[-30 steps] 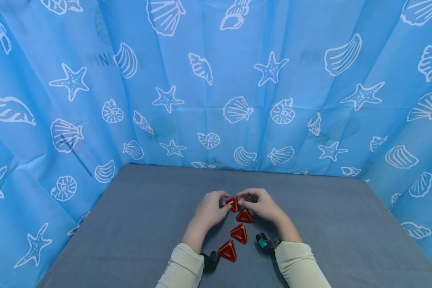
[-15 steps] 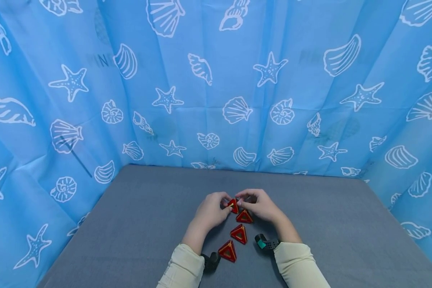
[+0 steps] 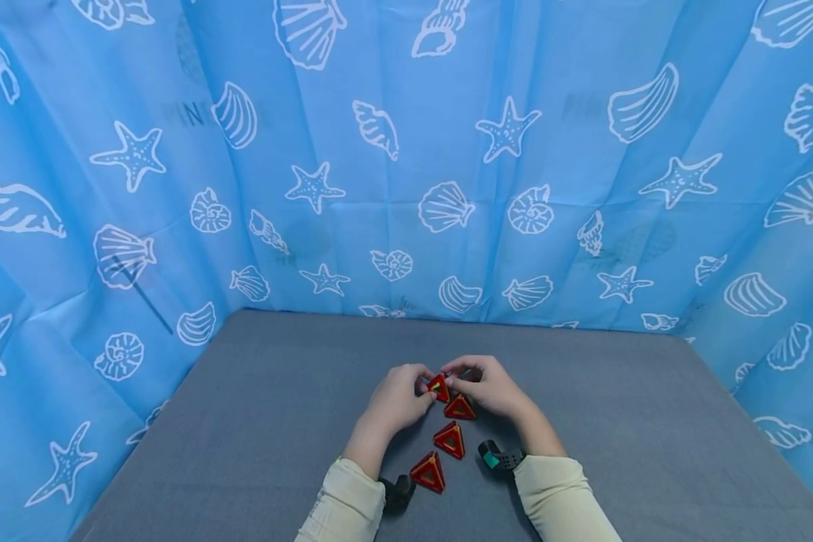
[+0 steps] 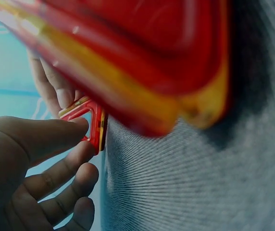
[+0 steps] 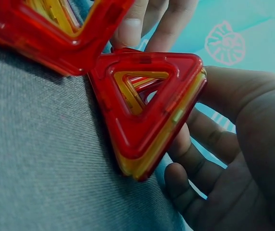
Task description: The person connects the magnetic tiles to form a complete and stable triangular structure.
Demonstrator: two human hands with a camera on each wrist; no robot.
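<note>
A small red-and-yellow triangular magnetic tile piece (image 3: 440,387) sits between both hands at the far end of a row. My left hand (image 3: 398,395) pinches its left side between thumb and forefinger. The left wrist view shows this tile piece (image 4: 96,125) with the left thumb (image 4: 56,139) on it. From the other side, my right hand (image 3: 491,388) pinches its right edge; most of that grip is hidden. Just nearer lies a second triangular piece (image 3: 460,407), close to the right hand. In the right wrist view this triangular piece (image 5: 137,134) hides the right thumb's tip.
Two more red-and-yellow triangular pieces lie nearer, one at the middle (image 3: 450,439) and one between the forearms (image 3: 429,473). Grey cloth (image 3: 298,421) covers the table. A blue shell-patterned curtain (image 3: 393,165) hangs behind. Black wrist cameras stick out beneath both sleeves.
The far piece has shifted and turned slightly, its point now facing more upward. Both hands stay nearly in place; the other triangular pieces have not moved.
</note>
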